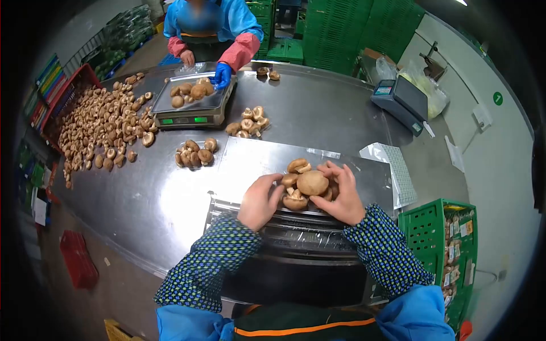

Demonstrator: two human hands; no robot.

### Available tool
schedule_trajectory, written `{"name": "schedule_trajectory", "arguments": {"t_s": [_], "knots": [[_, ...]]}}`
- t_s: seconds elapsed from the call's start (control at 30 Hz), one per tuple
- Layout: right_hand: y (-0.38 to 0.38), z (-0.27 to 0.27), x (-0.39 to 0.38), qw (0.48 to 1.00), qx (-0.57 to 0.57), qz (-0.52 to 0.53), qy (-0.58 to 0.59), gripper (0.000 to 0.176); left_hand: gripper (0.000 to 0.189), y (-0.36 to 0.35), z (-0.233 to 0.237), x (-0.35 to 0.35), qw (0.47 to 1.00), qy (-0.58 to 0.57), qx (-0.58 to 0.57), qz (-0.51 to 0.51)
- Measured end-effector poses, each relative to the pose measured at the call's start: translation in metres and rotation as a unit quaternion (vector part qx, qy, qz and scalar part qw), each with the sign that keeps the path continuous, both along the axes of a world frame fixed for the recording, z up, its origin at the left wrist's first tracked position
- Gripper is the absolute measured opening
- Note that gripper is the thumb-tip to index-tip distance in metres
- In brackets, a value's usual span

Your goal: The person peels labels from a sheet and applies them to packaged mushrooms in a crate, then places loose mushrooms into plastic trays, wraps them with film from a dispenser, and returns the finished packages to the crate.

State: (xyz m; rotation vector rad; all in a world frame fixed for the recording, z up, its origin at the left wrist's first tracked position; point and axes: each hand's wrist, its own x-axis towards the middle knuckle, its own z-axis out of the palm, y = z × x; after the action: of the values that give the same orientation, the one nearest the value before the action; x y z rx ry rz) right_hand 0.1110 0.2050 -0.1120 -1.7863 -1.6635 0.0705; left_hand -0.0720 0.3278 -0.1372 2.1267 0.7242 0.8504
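A pile of brown shiitake mushrooms sits in front of me on a metal plate at the front of the table. From the left, my left hand curves beside the pile, thumb and fingers apart, fingertips at the edge mushrooms. On the right, my right hand wraps thumb and fingers round the mushrooms on that side, by the large cap on top. A tray under the pile is mostly hidden. Below my hands lies a dark wrapping machine with clear film on it.
Across the table, a person with a blue glove handles mushrooms on a weighing scale. Loose mushrooms spill from a red crate at left. Two small mushroom groups stand mid-table. At right are a label printer, label sheets and a green crate.
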Motion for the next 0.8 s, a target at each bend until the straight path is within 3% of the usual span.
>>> {"name": "schedule_trajectory", "arguments": {"t_s": [0.03,0.07,0.13,0.2,0.27,0.33,0.37,0.4,0.47,0.53,0.63,0.67,0.73,0.77,0.8], "knots": [[0.000,-0.003,0.004,0.996,-0.007,0.014,0.085,0.057,0.027,0.003,0.000,0.000,1.000,0.008,-0.027,-0.012],[-0.004,-0.008,0.003,0.996,-0.014,0.013,0.089,0.057,0.029,0.004,-0.001,-0.002,0.998,0.020,-0.059,-0.024],[-0.007,-0.008,-0.001,1.000,-0.004,0.009,-0.009,0.057,0.032,0.001,-0.004,0.000,0.998,0.056,-0.010,-0.024],[-0.012,-0.007,-0.005,1.000,0.010,0.004,-0.014,0.059,0.033,-0.006,0.000,0.001,0.997,0.022,-0.055,-0.040],[-0.023,0.006,-0.006,0.999,-0.001,-0.034,-0.033,0.062,0.032,-0.010,0.006,-0.009,0.999,0.016,-0.026,-0.044],[-0.053,0.031,-0.007,0.995,-0.023,-0.061,-0.080,0.057,0.031,-0.021,0.026,-0.035,1.000,0.003,0.018,0.022],[-0.074,0.037,-0.003,0.989,-0.032,-0.093,-0.113,0.050,0.029,-0.027,0.035,-0.055,0.990,0.082,0.108,0.051],[-0.098,0.028,0.006,0.983,-0.009,-0.172,-0.063,0.033,0.028,-0.031,0.042,-0.076,0.965,0.158,0.196,0.076],[-0.143,0.009,0.021,0.937,-0.058,-0.319,-0.132,0.025,0.025,-0.039,0.048,-0.102,0.914,0.297,0.243,0.128],[-0.158,0.000,0.005,0.899,-0.203,-0.346,-0.177,0.034,0.026,-0.043,0.032,-0.105,0.906,0.314,0.246,0.139],[-0.142,-0.012,-0.021,0.920,-0.192,-0.302,-0.163,0.039,0.031,-0.045,0.015,-0.084,0.919,0.295,0.235,0.116],[-0.138,-0.010,-0.023,0.932,-0.180,-0.288,-0.129,0.034,0.032,-0.043,0.014,-0.076,0.928,0.290,0.219,0.086],[-0.140,-0.016,-0.014,0.947,-0.176,-0.270,0.009,0.028,0.027,-0.032,0.007,-0.074,0.970,0.232,0.063,0.036],[-0.143,0.000,-0.019,0.944,-0.169,-0.271,0.077,0.027,0.025,-0.029,0.018,-0.082,0.967,0.249,-0.052,0.015],[-0.157,0.007,-0.018,0.917,-0.194,-0.254,0.237,0.031,0.025,-0.026,0.035,-0.095,0.950,0.265,-0.166,-0.007]]}}
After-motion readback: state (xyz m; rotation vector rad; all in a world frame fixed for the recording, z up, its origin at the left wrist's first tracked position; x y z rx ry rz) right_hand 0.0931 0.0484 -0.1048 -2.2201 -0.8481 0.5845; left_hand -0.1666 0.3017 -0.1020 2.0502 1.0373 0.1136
